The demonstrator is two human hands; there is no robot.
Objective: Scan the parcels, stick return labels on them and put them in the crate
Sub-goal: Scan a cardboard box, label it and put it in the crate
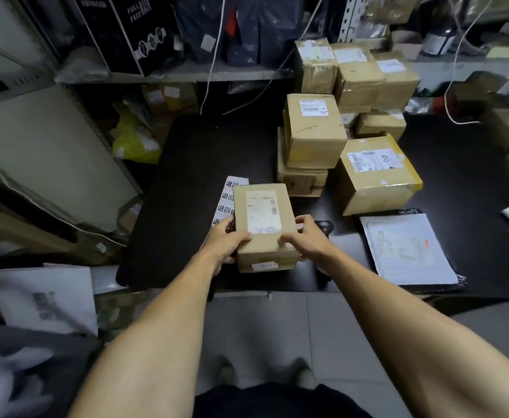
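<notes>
Parcel: small box (263,224) at table's (186,182) 6 o'clock edge
Hands: left hand (227,241) and right hand (304,236) both grasp it
Risk: label sheet (227,200), at box's 10 o'clock, could get dragged or creased

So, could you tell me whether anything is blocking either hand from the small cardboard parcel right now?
Nothing visible does. The left hand and right hand already grip the small cardboard parcel from either side, above the sheet of return labels on the black table. No crate shows in this view, so that path cannot be judged.
</notes>
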